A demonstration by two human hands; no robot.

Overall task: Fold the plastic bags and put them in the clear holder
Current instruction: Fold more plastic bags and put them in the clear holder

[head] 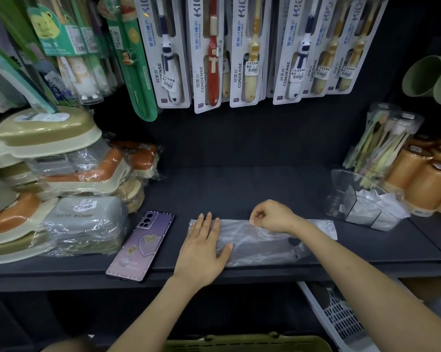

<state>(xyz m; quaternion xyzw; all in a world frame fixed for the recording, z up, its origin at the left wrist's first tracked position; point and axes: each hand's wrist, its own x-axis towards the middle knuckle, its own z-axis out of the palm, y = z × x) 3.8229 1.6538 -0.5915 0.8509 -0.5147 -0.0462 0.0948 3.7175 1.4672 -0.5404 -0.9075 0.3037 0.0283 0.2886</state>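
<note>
Plastic bag (256,247) partly under right hand (270,216)

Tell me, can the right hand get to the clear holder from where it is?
Probably yes. The right hand pinches the plastic bag, and the clear holder stands to its right on the same shelf, with only flat bag and bare shelf between them.

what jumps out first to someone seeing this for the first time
At the centre of the dark shelf, the left hand presses flat on a translucent plastic bag while the right hand pinches its far edge. A bright row of toothbrush packs hangs above. The clear holder, with folded bags inside, stands at right; a purple phone lies at left.
</note>
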